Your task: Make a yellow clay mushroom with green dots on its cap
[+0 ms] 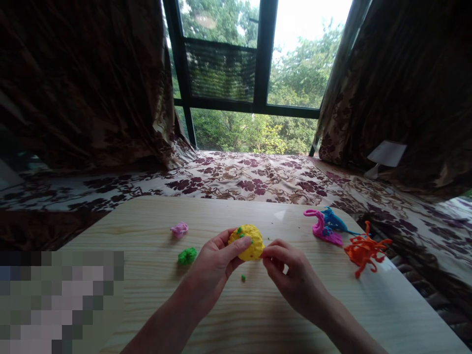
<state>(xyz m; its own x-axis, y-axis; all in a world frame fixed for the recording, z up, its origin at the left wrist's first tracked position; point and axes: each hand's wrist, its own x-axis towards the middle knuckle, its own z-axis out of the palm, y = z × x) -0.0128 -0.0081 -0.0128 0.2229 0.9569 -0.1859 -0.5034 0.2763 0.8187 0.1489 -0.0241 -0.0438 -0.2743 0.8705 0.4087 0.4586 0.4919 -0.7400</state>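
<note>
My left hand [214, 263] grips a yellow lump of clay [249, 241] with small green bits stuck on it, just above a light wooden table [228, 309]. My right hand [291, 278] has its fingertips pinched together against the lump's right edge. A green clay lump [187, 255] lies left of my left hand, and a small pink piece [179, 229] lies beyond it. A tiny green crumb [243, 278] rests on the table between my hands.
Pink [322, 228], blue [334, 220] and orange [365, 250] clay figures lie at the table's right. A flowered cloth [239, 179] covers the ledge behind, with dark curtains [81, 83] at both sides and a window [254, 73]. A blurred patch covers the lower left.
</note>
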